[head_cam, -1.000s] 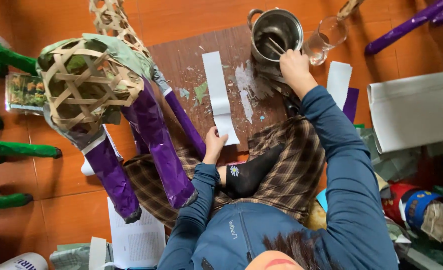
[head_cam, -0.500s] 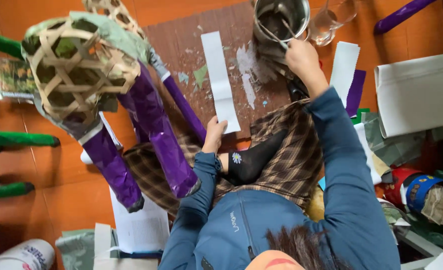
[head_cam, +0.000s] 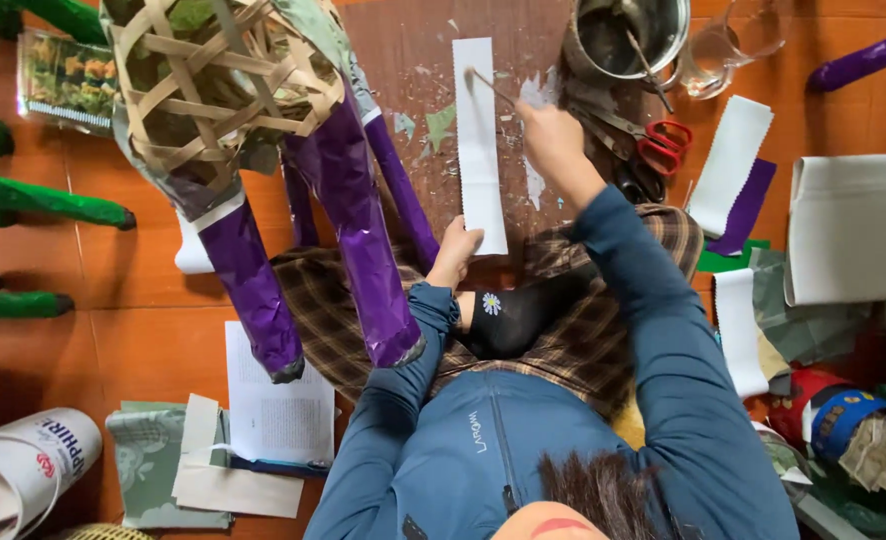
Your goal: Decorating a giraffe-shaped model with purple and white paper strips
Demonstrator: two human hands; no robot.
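— Paper strip, white and long (head_cam: 480,140), lay lengthwise on the brown cardboard sheet (head_cam: 413,60) spread over the orange tiled floor (head_cam: 113,330), in front of the seated person. What stood at the far left?

— Green-wrapped rods (head_cam: 43,198) lay at the left edge. Beside them stood a woven bamboo animal frame (head_cam: 213,90) on legs wrapped in shiny purple paper (head_cam: 363,230). Printed white sheets (head_cam: 278,405) lay on the floor below it.

— And the hands?

— Left hand (head_cam: 458,250) rested with fingers curled on the lower end of the strip, pressing it down. Right hand (head_cam: 553,140) was closed around a thin brush (head_cam: 491,88), its tip touching the upper part of the strip.

— Further right?

— A steel pot (head_cam: 663,40) with a stick in it stood at the top edge of the cardboard, a clear glass cup (head_cam: 728,45) just beside it. Red-handled scissors (head_cam: 648,140) lay below the pot, near the right hand. More white and purple paper pieces (head_cam: 733,170) lay further right.
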